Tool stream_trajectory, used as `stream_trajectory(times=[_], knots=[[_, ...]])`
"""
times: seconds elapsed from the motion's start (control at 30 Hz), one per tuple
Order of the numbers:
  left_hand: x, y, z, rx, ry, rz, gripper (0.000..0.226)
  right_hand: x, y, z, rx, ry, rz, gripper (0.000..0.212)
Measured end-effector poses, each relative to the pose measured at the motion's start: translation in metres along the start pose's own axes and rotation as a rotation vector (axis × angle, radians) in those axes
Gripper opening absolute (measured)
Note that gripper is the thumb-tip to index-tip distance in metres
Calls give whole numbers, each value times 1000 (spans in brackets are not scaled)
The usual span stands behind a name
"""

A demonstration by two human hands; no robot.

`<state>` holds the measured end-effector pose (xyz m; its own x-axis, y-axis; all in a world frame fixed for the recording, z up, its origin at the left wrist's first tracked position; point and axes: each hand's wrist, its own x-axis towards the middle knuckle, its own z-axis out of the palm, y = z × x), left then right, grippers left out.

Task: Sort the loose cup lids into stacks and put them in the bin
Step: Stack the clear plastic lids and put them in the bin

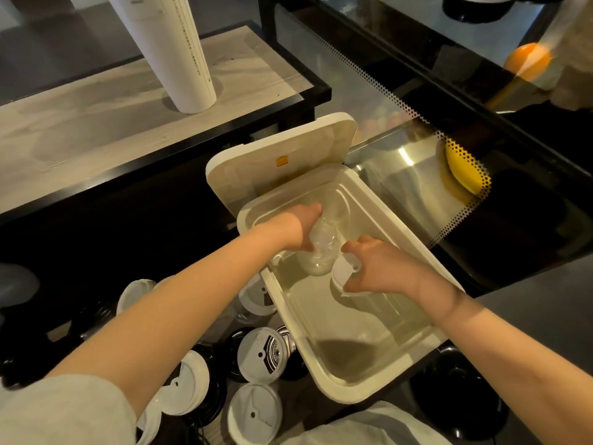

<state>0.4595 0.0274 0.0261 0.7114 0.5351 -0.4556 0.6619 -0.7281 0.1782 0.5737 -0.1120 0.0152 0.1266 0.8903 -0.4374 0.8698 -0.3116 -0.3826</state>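
Head view: both hands are inside the white bin (353, 395), cover (288, 142) flipped open. Left hand (293, 228) is curled round a clear lid stack (321, 252) lying on its side. Right hand (383, 268) grips a white lid (344, 275) just beside it. Loose lids (261, 353) sit on the counter, left of the bin.

Dim warm light, glare on the glass case (417, 162), wide-angle bending at edges.

Left hand (296, 226) grips clear lid stack (318, 260); right hand (382, 268) apparently pinches white lid (341, 273); both forearms extended.
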Motion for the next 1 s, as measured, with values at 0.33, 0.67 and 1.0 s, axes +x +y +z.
stream_trajectory(times=[0.33, 0.67, 1.0], knots=[[9, -7, -2, -211, 129, -27, 74, -4, 5, 1, 10, 12, -19, 67], [8, -3, 7, -47, 99, 34, 73, -3, 3, 4, 13, 20, -27, 65], [28, 9, 4, 163, 70, 101, 61, 1, 8, 9, -73, 13, -44, 53]])
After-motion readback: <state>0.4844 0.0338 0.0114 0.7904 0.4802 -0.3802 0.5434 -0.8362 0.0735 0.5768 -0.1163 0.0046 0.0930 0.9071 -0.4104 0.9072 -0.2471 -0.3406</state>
